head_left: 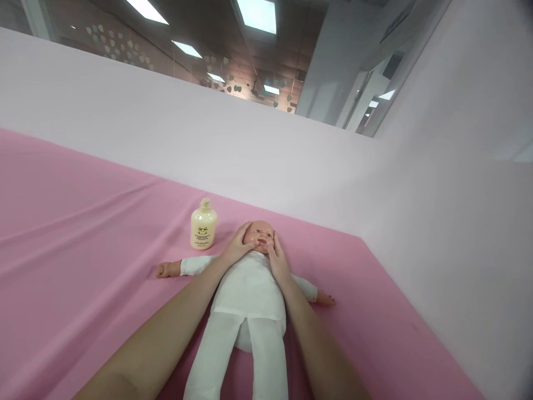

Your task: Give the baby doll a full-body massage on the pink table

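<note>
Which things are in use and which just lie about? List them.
In use:
- doll, its head between both hands
- left hand, right hand

Lying about:
- pump bottle, upright, untouched
- pink sheet, under doll and bottle

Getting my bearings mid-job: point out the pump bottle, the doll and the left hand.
Pump bottle (203, 228), head view: front of its body.
Doll (250, 283), head view: chest of its white top.
Left hand (236, 248), head view: back of the hand.

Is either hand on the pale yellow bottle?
No, the yellow bottle stands apart on the pink sheet, while the left hand and right hand cup the doll's head.
</note>
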`<state>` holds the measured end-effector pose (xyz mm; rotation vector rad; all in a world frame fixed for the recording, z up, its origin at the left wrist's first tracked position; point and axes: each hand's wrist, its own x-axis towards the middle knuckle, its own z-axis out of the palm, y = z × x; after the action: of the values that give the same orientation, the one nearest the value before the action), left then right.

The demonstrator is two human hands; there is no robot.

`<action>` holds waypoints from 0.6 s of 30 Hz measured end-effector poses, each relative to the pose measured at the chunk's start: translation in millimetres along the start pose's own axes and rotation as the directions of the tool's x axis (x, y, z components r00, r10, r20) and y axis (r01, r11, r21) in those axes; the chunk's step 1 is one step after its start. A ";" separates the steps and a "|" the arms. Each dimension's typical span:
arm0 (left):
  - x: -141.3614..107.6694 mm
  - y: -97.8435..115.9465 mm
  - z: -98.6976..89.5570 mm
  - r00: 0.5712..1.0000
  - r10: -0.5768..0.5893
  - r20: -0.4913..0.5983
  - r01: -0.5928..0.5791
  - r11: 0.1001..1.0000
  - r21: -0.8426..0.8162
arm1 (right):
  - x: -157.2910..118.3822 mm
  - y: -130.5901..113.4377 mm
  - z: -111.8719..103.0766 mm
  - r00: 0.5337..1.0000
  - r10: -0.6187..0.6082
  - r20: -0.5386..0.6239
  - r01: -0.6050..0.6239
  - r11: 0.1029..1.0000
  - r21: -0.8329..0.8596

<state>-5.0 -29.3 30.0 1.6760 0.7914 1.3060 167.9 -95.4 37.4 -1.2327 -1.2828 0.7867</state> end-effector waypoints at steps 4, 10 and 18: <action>-1.5 0.7 0.2 0.999 0.021 0.042 -0.026 0.993 0.117 | -2.8 -9.0 -0.2 0.992 0.019 0.126 -0.027 0.998 0.061; -2.9 5.5 0.7 0.997 0.045 0.069 -0.055 0.986 0.155 | -1.5 -11.8 -3.3 0.981 -0.142 0.135 0.147 0.989 -0.030; -3.8 24.9 3.9 0.933 0.330 0.146 -0.351 0.923 0.157 | -0.5 -7.6 -0.9 0.973 -0.201 0.117 0.208 0.977 -0.047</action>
<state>-2.6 -44.5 50.3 2.0886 0.5775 1.3837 167.2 -97.9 44.6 -1.0935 -1.5072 0.6805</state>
